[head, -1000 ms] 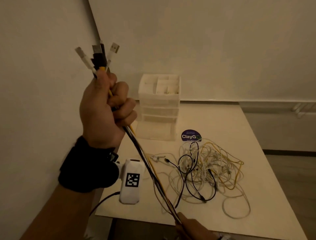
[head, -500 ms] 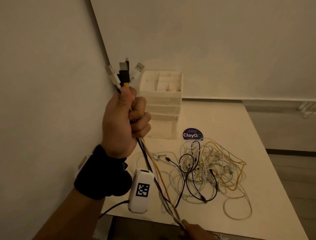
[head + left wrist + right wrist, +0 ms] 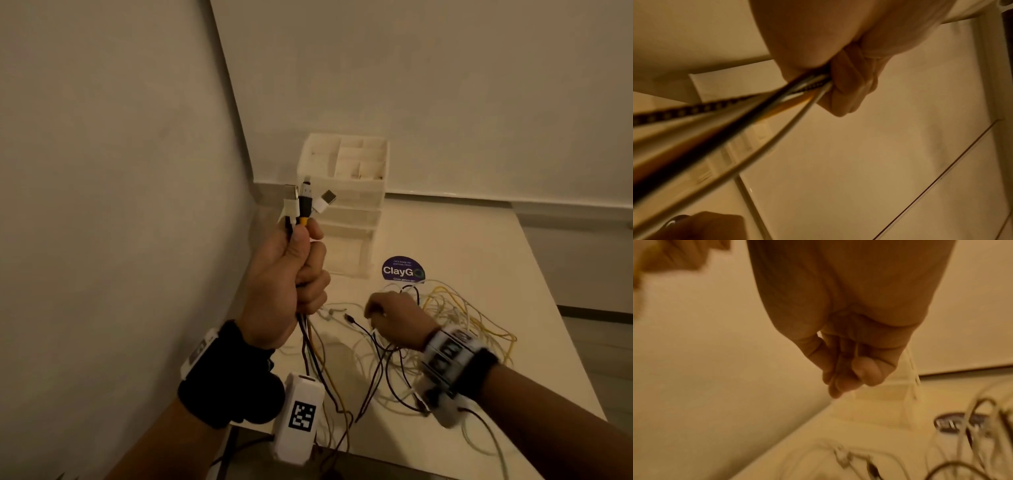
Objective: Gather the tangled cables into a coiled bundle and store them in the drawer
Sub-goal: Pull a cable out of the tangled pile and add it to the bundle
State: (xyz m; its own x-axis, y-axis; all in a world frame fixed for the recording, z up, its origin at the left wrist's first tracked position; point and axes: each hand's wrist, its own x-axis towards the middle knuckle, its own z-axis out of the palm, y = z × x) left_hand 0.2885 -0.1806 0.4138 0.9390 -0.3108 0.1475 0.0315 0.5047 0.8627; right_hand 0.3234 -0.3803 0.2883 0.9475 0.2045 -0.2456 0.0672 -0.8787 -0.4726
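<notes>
White, black and yellow cables (image 3: 455, 329) lie in a loose tangle on the table (image 3: 479, 240), in front of you and to the right. Their plug ends (image 3: 306, 202) are already gathered: your left hand (image 3: 284, 284) is fisted round them and holds them upright, plugs at the top. From under that fist the strands (image 3: 735, 123) run down in one bunch toward the near edge of the table, then loop back up into the pile. That makes the long axis of the gathered part near vertical, with all the slack below and to the right of your grip.

Your right hand (image 3: 394, 318) sits low over the left side of the tangle, much nearer the loose loops than the left one is. Its fingers (image 3: 840, 382) are curled in loosely with the thumb against them; a thin white strand (image 3: 856, 350) seems to cross them, but the blur is too heavy to tell whether they hold anything.

Judging from this, the coiling falls to the right hand: it should take the strands below the left fist and wind them up toward it. Expect snags where black and yellow loops cross.

Behind both hands the white drawer unit (image 3: 346, 205) stands against the wall, just beyond a purple ClayGo sticker (image 3: 402, 270).
</notes>
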